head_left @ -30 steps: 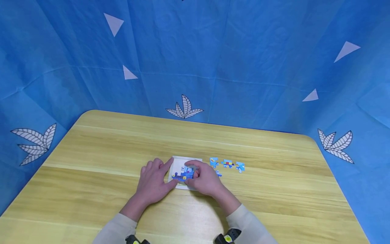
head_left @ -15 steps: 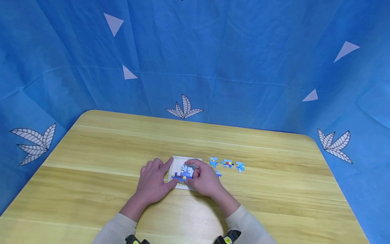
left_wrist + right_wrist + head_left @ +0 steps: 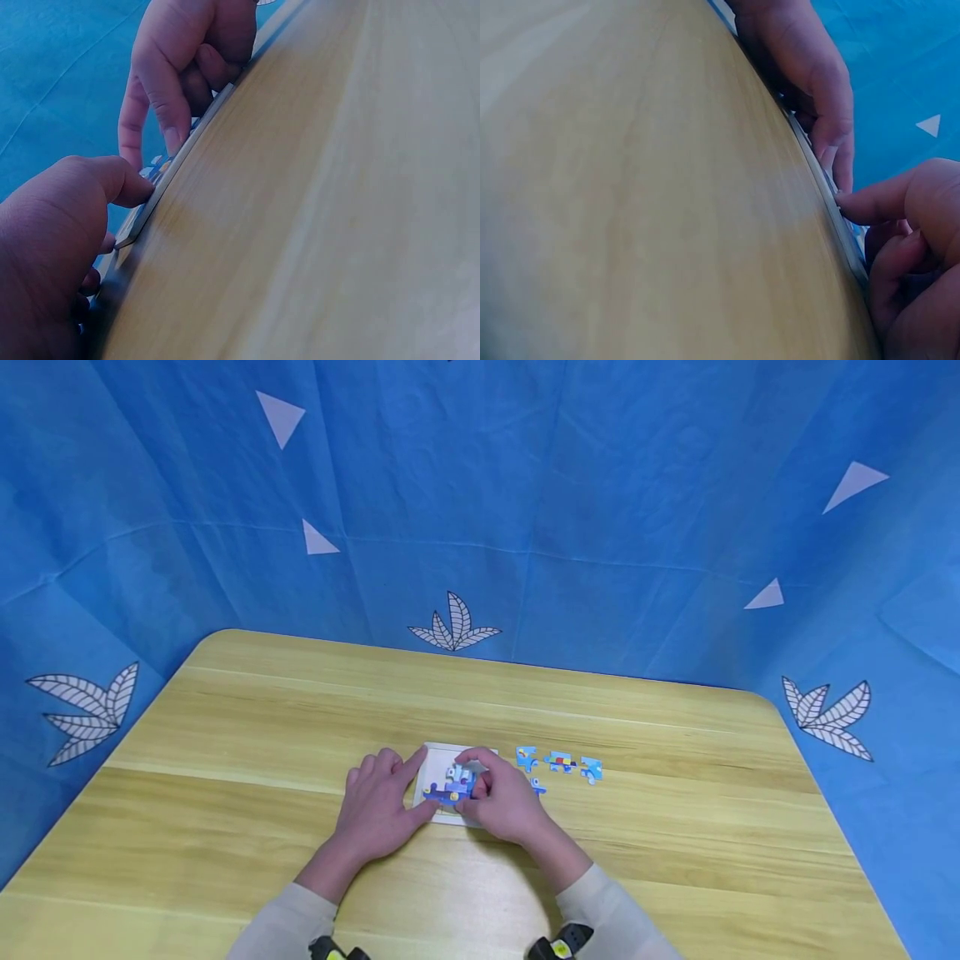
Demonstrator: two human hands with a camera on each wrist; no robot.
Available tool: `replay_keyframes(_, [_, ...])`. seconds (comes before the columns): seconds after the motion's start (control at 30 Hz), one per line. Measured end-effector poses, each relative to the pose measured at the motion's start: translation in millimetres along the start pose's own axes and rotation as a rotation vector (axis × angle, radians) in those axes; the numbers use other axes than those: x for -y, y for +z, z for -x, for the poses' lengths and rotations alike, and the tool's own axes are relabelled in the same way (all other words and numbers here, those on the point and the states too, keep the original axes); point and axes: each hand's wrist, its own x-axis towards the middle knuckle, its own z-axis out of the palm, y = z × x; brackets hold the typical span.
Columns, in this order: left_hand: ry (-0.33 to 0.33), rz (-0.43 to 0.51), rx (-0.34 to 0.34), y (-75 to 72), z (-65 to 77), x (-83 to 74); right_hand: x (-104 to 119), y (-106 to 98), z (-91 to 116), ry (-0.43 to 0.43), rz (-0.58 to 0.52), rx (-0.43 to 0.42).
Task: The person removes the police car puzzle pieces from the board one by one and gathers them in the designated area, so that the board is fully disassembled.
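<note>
A small white puzzle tray (image 3: 435, 758) lies on the table, its lower part filled with joined blue and purple jigsaw pieces (image 3: 441, 796). My left hand (image 3: 378, 806) rests at the tray's left side. Its index finger touches the upper left corner, and its thumb presses near the bottom rim, as the left wrist view also shows. Over the tray's right part, my right hand (image 3: 506, 797) pinches a light-blue jigsaw piece (image 3: 459, 775) between thumb and index finger, slightly tilted above the others. The right hand hides much of that side of the tray.
Loose jigsaw pieces lie right of the tray: a blue one (image 3: 527, 758), one with red and yellow (image 3: 561, 762) and another blue one (image 3: 592, 769). Another piece (image 3: 537, 786) is partly behind the right hand. A blue curtain (image 3: 480, 510) hangs behind the table (image 3: 712, 827).
The pinched piece has tilted and shifted slightly between the right fingers over the tray. The left hand and the loose pieces stay where they were.
</note>
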Motion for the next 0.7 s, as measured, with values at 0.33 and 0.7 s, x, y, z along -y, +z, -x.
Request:
replay_keyframes(0.33, [-0.003, 0.002, 0.005, -0.6, 0.3, -0.3, 4.3, 1.4, 1.7, -0.067, -0.005, -0.001])
replay_keyframes(0.7, [0.01, 0.008, -0.007, -1.5, 1.1, 0.0, 5.0, 0.9, 0.9, -0.004, -0.047, 0.024])
